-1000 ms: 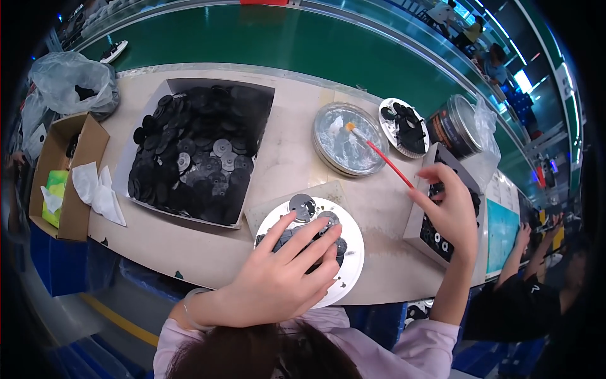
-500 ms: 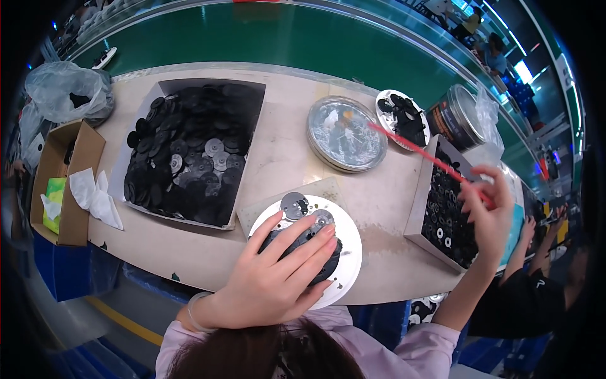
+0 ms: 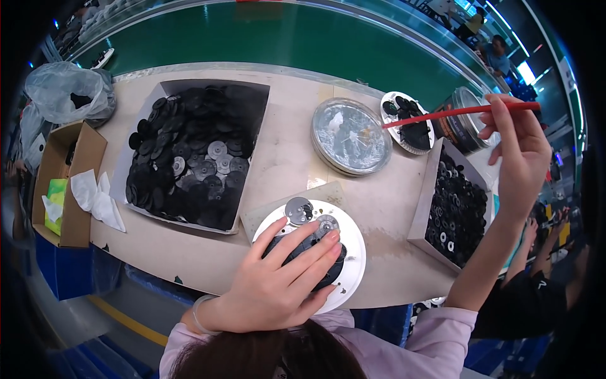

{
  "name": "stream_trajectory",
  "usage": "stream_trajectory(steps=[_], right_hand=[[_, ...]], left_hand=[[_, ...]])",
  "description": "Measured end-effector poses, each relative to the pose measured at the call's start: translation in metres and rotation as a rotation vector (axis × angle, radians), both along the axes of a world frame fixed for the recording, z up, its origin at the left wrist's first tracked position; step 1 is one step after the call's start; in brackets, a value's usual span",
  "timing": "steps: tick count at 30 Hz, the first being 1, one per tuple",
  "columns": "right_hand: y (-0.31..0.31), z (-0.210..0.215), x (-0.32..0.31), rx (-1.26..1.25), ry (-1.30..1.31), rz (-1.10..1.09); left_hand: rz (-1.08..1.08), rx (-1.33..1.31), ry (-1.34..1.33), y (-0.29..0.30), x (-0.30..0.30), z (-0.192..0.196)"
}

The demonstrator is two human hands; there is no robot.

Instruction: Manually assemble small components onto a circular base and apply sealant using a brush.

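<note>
My left hand (image 3: 284,271) lies spread over a white round disc (image 3: 353,256), its fingers resting on the black and grey gear wheels (image 3: 299,210) set there. The palm hides part of those gears. Out to the right, my right hand (image 3: 521,136) is closed on a long thin red stick (image 3: 442,115). The stick's tip reaches the right rim of a shallow round tub (image 3: 351,136) with a clear, smeared top; whether it touches is unclear. A grey flat plate (image 3: 262,215) lies partly under the disc.
Left of the disc stands a large white box (image 3: 243,224) of dark discs, beside a cardboard box (image 3: 95,158). To the right are a box (image 3: 421,230) of small black parts, a white disc with black parts (image 3: 413,123) and a can (image 3: 451,123). A green conveyor (image 3: 265,41) runs behind.
My right hand has risen and moved outward to the right, so the red stick has swung from slanting down toward me to nearly level. My left hand stays on the gears.
</note>
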State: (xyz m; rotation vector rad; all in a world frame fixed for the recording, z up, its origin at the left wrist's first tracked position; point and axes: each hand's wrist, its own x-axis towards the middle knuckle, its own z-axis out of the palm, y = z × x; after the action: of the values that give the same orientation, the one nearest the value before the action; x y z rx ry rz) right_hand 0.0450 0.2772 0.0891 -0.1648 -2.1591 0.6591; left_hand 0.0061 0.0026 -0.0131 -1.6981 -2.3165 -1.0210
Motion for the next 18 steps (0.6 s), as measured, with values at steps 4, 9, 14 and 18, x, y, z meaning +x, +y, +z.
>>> stream_trajectory(steps=[4,9,14,18], right_hand=[[-0.012,-0.009,-0.022,0.063,0.013,0.014],[-0.006,-0.041,-0.052,0.196,-0.124,0.031],[-0.009,-0.057,-0.053,0.024,-0.199,0.034],[-0.017,-0.064,-0.049,-0.017,-0.150,0.061]], left_hand=[[-0.002,0.002,0.003,0.000,0.000,0.001],[0.010,-0.008,0.000,0.000,0.000,0.001],[0.022,0.007,0.004,0.000,0.000,0.000],[0.028,0.012,0.029,0.001,0.000,-0.002]])
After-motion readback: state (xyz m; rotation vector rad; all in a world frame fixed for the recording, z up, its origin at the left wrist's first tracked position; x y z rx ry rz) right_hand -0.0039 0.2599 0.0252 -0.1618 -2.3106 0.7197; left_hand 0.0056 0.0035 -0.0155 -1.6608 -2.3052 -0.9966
